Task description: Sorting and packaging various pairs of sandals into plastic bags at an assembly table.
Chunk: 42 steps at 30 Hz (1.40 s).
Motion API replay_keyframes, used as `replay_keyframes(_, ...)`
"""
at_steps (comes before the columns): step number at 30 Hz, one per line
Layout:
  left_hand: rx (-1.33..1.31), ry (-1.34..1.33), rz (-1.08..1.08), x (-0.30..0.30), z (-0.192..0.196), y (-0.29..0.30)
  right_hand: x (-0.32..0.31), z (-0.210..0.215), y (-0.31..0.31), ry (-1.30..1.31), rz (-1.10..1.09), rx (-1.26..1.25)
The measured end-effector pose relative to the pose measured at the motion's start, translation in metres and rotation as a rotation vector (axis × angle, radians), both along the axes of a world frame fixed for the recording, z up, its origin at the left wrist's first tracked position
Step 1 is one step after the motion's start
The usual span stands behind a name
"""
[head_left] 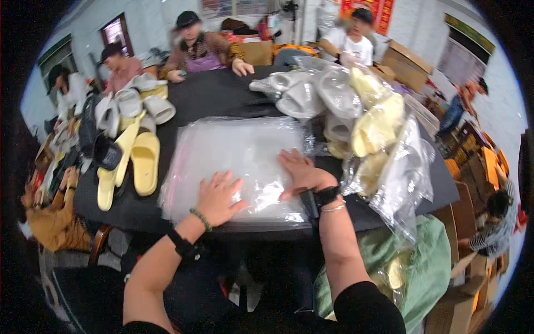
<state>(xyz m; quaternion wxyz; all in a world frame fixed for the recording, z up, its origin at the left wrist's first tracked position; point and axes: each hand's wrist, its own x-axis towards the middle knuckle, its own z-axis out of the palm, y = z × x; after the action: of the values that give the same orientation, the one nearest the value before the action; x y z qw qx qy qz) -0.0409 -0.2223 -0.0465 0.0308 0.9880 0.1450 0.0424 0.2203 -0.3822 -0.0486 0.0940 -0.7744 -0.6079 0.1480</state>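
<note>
A thick stack of clear plastic bags (222, 139) lies flat on the black-covered table (222, 92) in front of me. My left hand (218, 200) rests on the stack near its front middle, fingers spread. Toward the stack's right edge, my right hand (300, 171) lies on the bags with its fingers stretched out. Neither hand holds anything. To the left are loose slippers, among them a yellow slipper (146, 164), a grey slipper (160, 109) and a black slipper (107, 153). On the right is a heap of bagged slippers, with a yellow bagged pair (378, 125) on top.
A green sack (417, 267) with a bagged yellow slipper stands below the table's right front edge. Several people sit or work around the table, one person in a purple apron (204, 62) across from me. Cardboard boxes (406, 61) stand at the back right.
</note>
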Motion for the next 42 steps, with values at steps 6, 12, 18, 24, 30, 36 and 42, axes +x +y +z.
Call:
replay_keyframes(6,0.032,-0.054,-0.004,0.007,-0.009,-0.009,-0.005,0.01,-0.018,-0.017,-0.04,0.042)
replay_keyframes(12,0.026,-0.098,0.022,0.007,-0.006,-0.01,-0.051,0.096,-0.065,0.103,0.147,0.632)
replay_keyframes(18,0.157,-0.198,-0.043,0.003,0.005,-0.009,-0.022,0.193,-0.18,-0.319,-0.513,1.033)
replay_keyframes(24,0.102,-0.24,-0.078,0.003,0.001,-0.006,0.101,0.14,-0.297,-0.51,-0.934,0.111)
replay_keyframes(30,0.009,-0.123,-0.048,-0.004,-0.003,-0.004,0.122,0.106,-0.292,-0.297,-0.896,0.104)
replay_keyframes(36,-0.008,-0.103,-0.048,-0.006,-0.006,-0.007,0.141,0.13,-0.309,-0.439,-0.929,0.227)
replay_keyframes(42,0.012,-0.132,-0.053,0.0,-0.014,-0.005,0.111,0.227,-0.286,-0.242,-1.082,0.588)
